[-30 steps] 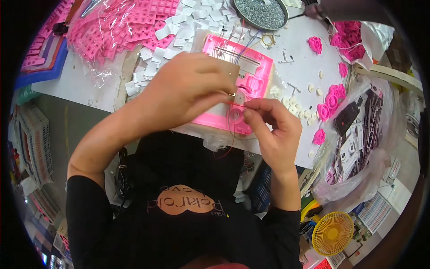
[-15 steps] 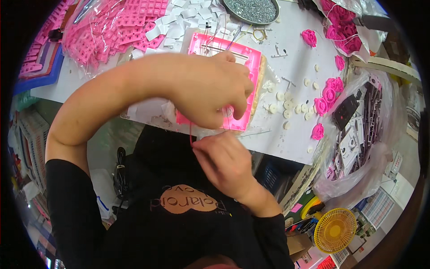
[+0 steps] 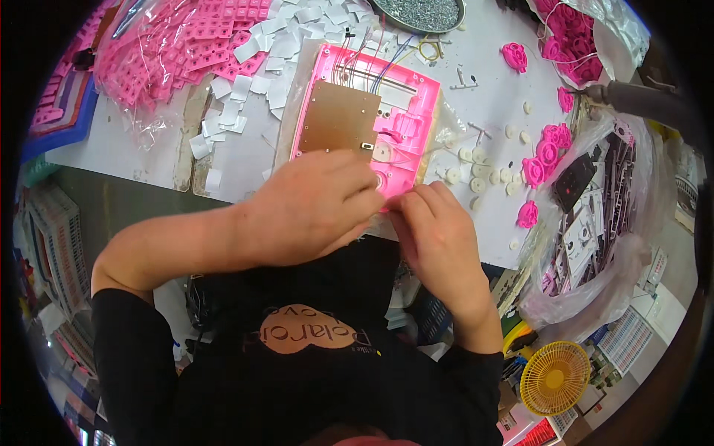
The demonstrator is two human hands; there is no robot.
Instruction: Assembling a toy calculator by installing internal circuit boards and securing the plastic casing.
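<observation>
A pink plastic housing (image 3: 422, 119) lies at a tilt near the front edge of the table. On its left half rests a flat brown circuit board (image 3: 338, 115). Thin wires (image 3: 383, 63), dark, red and blue, run out over the far edge. My left hand (image 3: 316, 201) is curled over the housing's near edge, fingers closed. Just right of it, my right hand (image 3: 439, 230) pinches at the near right corner. Its fingertips nearly meet those of the left. Whatever the two hands hold is hidden behind the fingers.
White paper pieces (image 3: 286, 44) and bagged pink plastic parts (image 3: 149, 82) lie far left. A round tray of small metal pieces (image 3: 420, 15) stands behind. White discs (image 3: 480, 171) and pink parts (image 3: 547, 156) are scattered rightward. A soldering iron (image 3: 632, 99) juts in from the right.
The brown board now shows lying on the housing. My left hand has drawn back from over the housing to its near edge; my right hand has moved rightward and up to the corner.
</observation>
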